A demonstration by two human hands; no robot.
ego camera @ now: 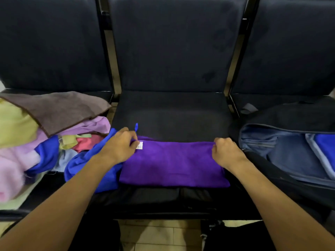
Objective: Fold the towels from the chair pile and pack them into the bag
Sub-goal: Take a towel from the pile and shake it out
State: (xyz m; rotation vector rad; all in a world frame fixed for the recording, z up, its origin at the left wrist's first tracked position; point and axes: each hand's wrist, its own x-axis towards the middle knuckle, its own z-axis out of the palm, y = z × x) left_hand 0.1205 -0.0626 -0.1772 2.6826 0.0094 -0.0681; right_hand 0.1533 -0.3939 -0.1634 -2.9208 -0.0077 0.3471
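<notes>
A purple towel lies folded in a wide band on the middle chair seat. My left hand pinches its far left corner, beside a small white label. Its far right corner is pinched by my right hand. A heap of towels in brown, yellow, pink, red and blue covers the left chair. One blue towel from the heap spills under my left wrist onto the middle seat. On the right chair an open dark blue bag holds a blue towel.
Three dark padded chairs stand in a row with tall backrests behind the seats. Metal frame bars separate them. Beige floor tiles show below the front edge of the middle seat.
</notes>
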